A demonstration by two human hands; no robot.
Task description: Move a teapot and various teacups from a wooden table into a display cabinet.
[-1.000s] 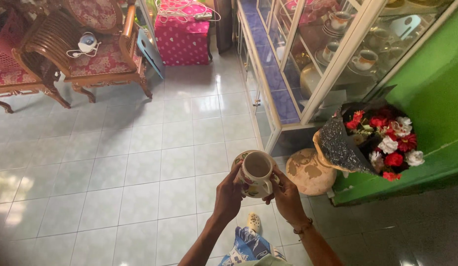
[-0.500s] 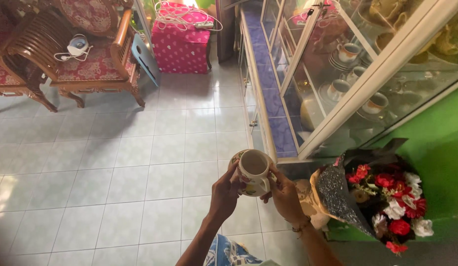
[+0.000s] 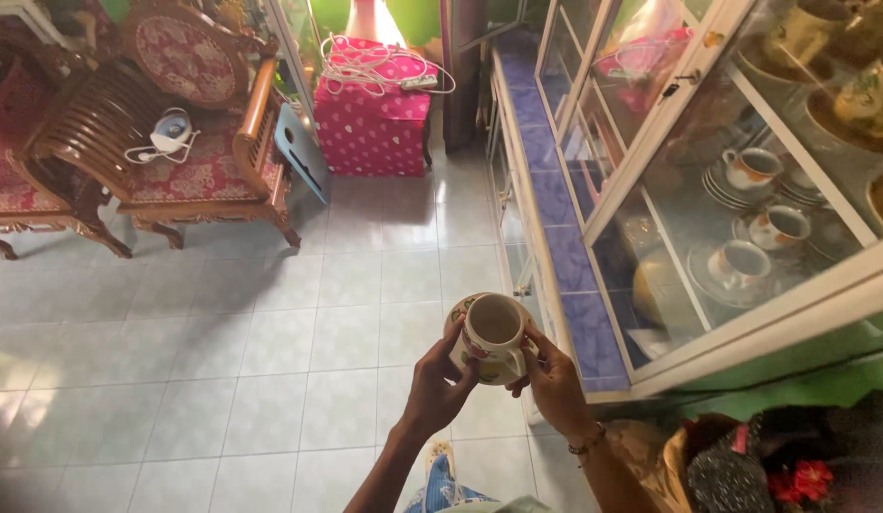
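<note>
The person holds a cup (image 3: 496, 328) on a saucer (image 3: 478, 353) with both hands, above the tiled floor (image 3: 270, 361). The left hand (image 3: 440, 378) closes on the left side of the saucer and cup, with the thumb on the cup wall. The right hand (image 3: 554, 380) grips the right side, its fingers at the cup handle and under the saucer rim. The cup is cream with a flower pattern, it stands upright and looks empty inside. A bracelet (image 3: 586, 442) sits on the right wrist.

Just to the right of the hands stands a glass cabinet (image 3: 651, 190) with a white frame; more cups and saucers are on its shelves. At the far edge of the floor there is a wooden chair (image 3: 175, 133) with red cushions and a pink box (image 3: 370, 114) with white dots. Red flowers (image 3: 798, 480) show at the bottom right corner.
</note>
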